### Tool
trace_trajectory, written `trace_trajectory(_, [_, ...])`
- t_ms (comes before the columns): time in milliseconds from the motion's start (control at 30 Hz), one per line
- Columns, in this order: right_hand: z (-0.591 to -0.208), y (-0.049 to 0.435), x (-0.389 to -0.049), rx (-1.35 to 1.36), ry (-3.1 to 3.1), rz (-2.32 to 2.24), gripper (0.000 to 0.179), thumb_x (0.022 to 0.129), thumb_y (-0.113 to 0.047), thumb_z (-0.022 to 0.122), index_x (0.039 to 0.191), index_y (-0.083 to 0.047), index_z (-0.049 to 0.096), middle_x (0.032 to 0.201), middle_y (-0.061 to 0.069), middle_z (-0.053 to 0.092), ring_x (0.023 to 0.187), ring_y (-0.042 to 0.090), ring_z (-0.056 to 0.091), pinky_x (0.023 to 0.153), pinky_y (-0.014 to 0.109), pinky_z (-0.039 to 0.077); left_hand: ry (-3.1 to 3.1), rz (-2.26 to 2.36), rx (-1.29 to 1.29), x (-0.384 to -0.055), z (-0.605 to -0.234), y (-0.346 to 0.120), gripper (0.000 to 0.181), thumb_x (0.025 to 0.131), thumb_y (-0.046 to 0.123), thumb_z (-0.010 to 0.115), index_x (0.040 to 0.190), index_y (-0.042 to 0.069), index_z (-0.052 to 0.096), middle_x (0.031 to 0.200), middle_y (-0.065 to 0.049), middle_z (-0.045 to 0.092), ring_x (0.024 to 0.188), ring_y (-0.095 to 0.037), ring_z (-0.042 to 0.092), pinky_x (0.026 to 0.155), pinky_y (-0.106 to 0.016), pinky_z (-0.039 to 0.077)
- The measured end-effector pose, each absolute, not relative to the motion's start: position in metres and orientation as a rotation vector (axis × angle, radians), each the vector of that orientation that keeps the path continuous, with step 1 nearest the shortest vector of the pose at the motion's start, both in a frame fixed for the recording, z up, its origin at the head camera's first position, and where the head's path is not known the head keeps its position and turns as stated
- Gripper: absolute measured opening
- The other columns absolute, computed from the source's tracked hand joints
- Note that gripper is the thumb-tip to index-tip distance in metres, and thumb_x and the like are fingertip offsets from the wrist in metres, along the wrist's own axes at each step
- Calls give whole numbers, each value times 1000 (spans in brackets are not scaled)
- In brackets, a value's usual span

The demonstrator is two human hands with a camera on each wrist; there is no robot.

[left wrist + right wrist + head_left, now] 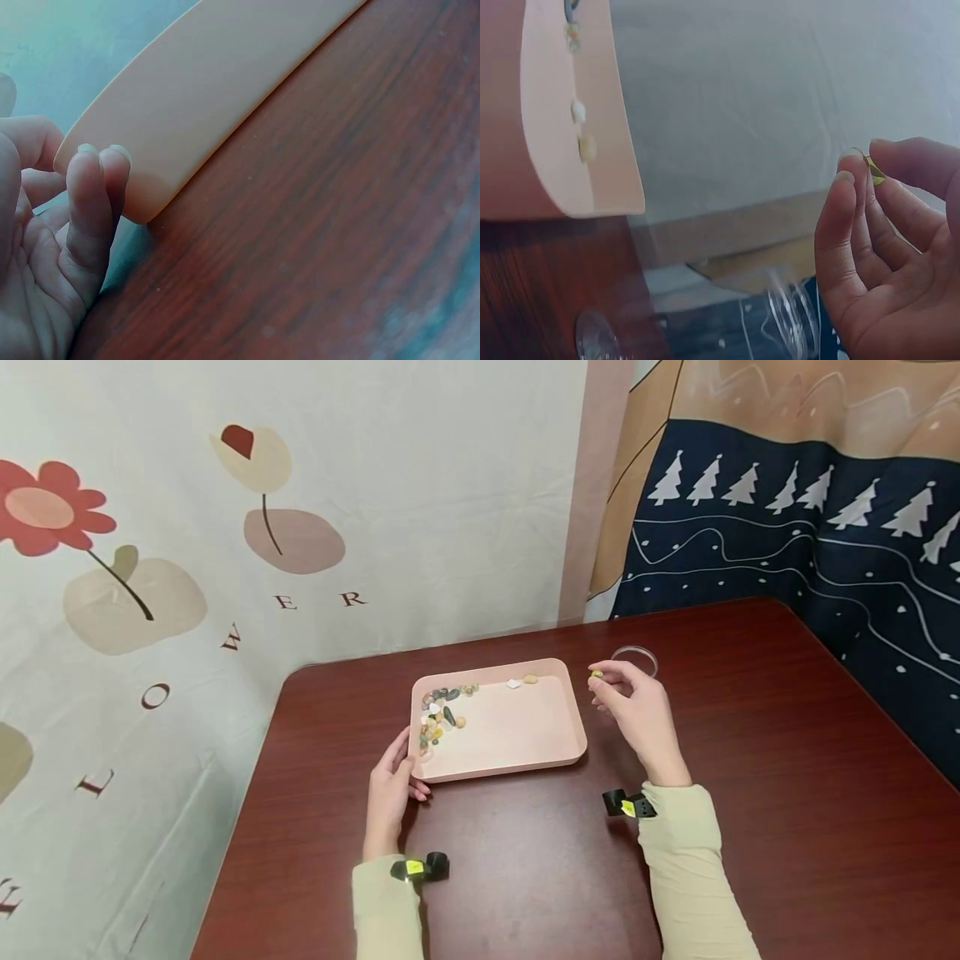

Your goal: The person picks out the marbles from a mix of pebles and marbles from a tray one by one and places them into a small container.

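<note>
A shallow pink tray [510, 731] lies on the table with small polished stones [433, 718] heaped along its left side. A white stone [513, 684] and a tan one [530, 679] lie by its far wall. My left hand [390, 789] grips the tray's near left corner; in the left wrist view its fingertips [86, 161] are at the tray wall. Raised beyond the tray's right side, my right hand [633, 710] pinches a small yellow-green stone [877, 178] between thumb and fingertips. Behind that hand stands a clear glass [636, 650], mostly hidden in the head view.
The dark red-brown table [525, 860] meets a pale flower-print cloth [420, 510] at the back. A navy cloth with white trees [787, 552] hangs at the right. Small black cameras [630, 804] are strapped to both wrists.
</note>
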State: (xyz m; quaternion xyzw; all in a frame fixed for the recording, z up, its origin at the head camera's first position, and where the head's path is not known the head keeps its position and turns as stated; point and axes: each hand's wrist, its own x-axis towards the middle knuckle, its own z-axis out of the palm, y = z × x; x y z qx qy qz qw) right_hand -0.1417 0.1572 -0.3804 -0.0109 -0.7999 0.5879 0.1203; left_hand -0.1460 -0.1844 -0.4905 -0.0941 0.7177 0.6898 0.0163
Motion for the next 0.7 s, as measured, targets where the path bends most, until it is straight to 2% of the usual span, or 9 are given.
trace_trajectory(100, [-385, 166, -144, -90, -2317, 1708, 29, 84, -24, 61, 110, -11, 62, 89, 12, 63, 72, 26, 61, 57, 22, 52, 2232, 2155, -286, -148, -497, -186, 43, 92, 12, 44, 132, 28, 43, 134, 5, 41, 44, -22, 53, 41, -32, 50])
trace_trajectory(200, [-396, 177, -150, -126, -2273, 1706, 32, 83, -30, 62, 110, -13, 62, 89, 11, 64, 73, 25, 61, 59, 23, 52, 2240, 2154, -286, -150, -501, -187, 43, 92, 13, 44, 131, 31, 44, 133, 7, 42, 44, -22, 53, 41, -33, 50])
trace_trajectory(467, [-406, 192, -153, -180, -2103, 1812, 34, 80, -31, 64, 107, -11, 63, 85, 7, 63, 71, 27, 60, 57, 19, 51, 2241, 2156, -284, -151, -501, -187, 43, 92, 12, 43, 131, 31, 44, 134, 7, 41, 43, -22, 54, 40, -33, 50])
trace_trajectory(700, [-410, 202, -156, -270, -2129, 1756, 36, 81, -34, 63, 110, -11, 62, 86, 12, 61, 68, 26, 57, 58, 19, 50, 2245, 2173, -264, -149, -500, -186, 43, 92, 12, 43, 130, 31, 45, 132, 9, 43, 43, -21, 53, 39, -32, 49])
